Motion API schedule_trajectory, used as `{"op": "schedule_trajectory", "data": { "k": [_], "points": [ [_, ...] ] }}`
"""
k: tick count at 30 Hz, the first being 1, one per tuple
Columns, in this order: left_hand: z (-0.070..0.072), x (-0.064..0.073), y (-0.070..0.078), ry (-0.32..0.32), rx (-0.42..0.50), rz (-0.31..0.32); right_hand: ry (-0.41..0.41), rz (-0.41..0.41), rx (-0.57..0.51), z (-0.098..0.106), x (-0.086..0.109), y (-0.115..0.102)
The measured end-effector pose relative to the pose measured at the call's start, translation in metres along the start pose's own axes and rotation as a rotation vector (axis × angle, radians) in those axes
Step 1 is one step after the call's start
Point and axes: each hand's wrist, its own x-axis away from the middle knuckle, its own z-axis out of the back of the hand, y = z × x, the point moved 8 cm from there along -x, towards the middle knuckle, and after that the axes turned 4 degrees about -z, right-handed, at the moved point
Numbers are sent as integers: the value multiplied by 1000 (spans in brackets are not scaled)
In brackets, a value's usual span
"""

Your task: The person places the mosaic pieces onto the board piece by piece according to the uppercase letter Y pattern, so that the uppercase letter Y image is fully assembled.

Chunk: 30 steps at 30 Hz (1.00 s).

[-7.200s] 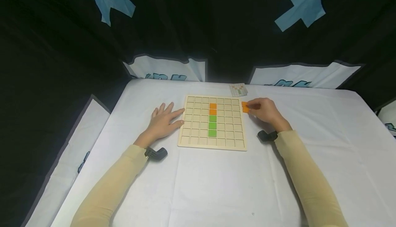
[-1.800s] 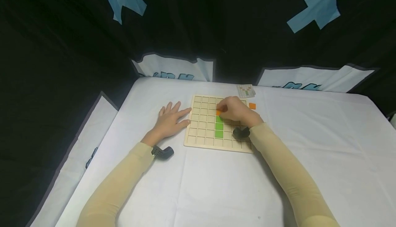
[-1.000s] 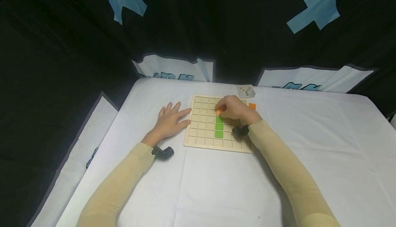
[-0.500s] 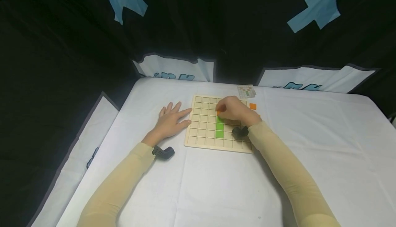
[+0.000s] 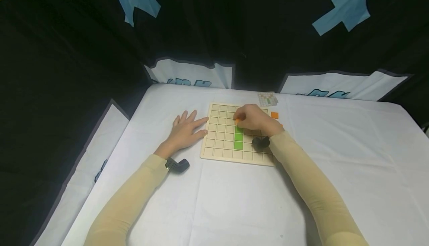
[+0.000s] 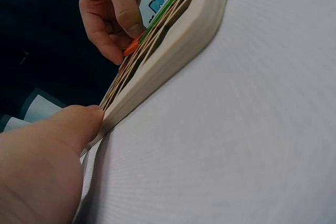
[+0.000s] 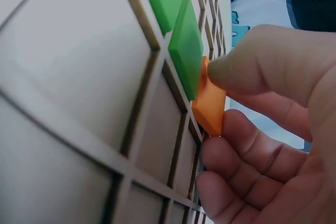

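My right hand [image 5: 257, 120] is over the wooden grid board [image 5: 219, 153], pinching an orange square tile [image 7: 211, 106] between thumb and fingers. In the right wrist view that tile is tilted against the end of a row of green tiles [image 7: 185, 51]. The left wrist view shows the same orange tile [image 6: 132, 46] at the grid's surface, under the fingertips. My left hand [image 5: 183, 131] lies with spread, straight fingers on the cloth, its thumb and index fingertip at the board's left edge. The right hand hides part of the board's upper right area.
A loose orange tile [image 5: 274, 115] lies right of the board, and the edge of another orange piece [image 5: 281, 125] peeks out by the right wrist. A small printed grid card [image 5: 267, 98] sits behind the board. White cloth [image 5: 234, 201] covers the table; dark curtain hangs behind.
Several seconds ago my right hand was at the orange tiles beside the board; it has since moved left over the coloured column. Over the last second it has barely shifted. My left hand stays put.
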Motion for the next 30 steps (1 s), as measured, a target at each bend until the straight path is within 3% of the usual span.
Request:
{"op": "schedule_trajectory", "data": {
  "k": [21,30],
  "points": [
    [1,0,0,-3,9,1,32,-21,-25,2,6,3],
    [1,0,0,-2,12,5,64,-3,18,2,5,-2]
  ]
}}
